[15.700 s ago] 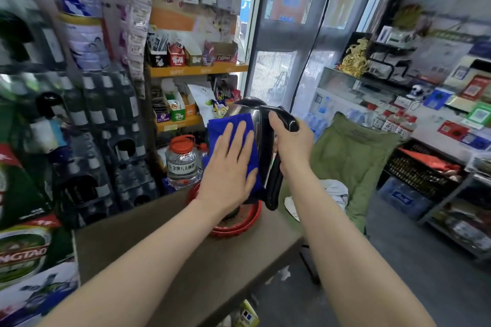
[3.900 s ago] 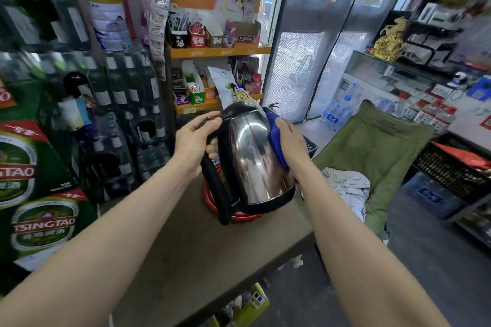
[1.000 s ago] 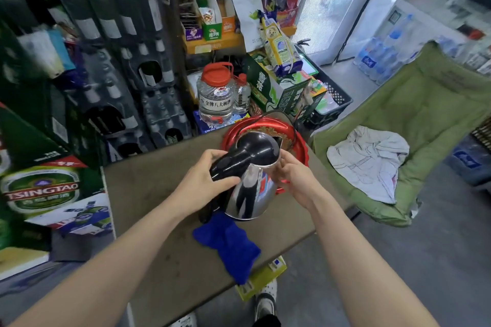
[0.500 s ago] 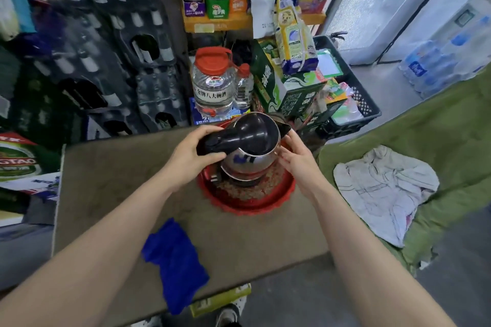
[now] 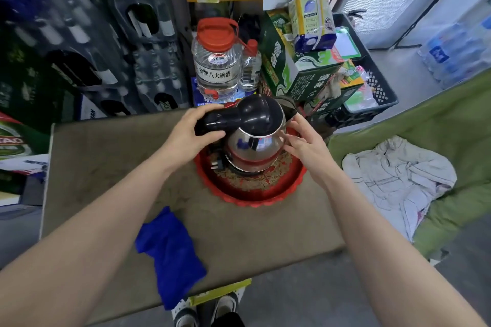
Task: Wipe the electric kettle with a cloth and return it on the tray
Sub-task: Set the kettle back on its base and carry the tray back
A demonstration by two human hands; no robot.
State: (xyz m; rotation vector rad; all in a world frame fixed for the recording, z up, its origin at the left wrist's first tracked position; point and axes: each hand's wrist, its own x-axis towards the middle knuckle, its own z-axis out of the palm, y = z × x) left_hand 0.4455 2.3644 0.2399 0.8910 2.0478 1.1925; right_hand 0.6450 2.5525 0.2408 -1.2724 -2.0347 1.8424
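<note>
The steel electric kettle point(image 5: 252, 145) with its black lid and handle stands on a base inside the round red tray point(image 5: 276, 195) at the table's far edge. My left hand point(image 5: 190, 133) is wrapped around the black handle. My right hand point(image 5: 303, 142) rests with spread fingers against the kettle's right side near the spout, holding nothing. The blue cloth point(image 5: 170, 255) lies crumpled on the brown table point(image 5: 106, 156) near the front edge, partly hanging over it, apart from both hands.
Behind the tray stand a large clear jar point(image 5: 216, 61) with a red lid, a smaller bottle and green cartons point(image 5: 297, 71). Bottle crates fill the left. A green folding chair point(image 5: 425, 125) with a white garment point(image 5: 398, 180) is at the right.
The kettle has come down from above the table onto its base in the red tray. The blue cloth, earlier in my right hand, now lies on the table.
</note>
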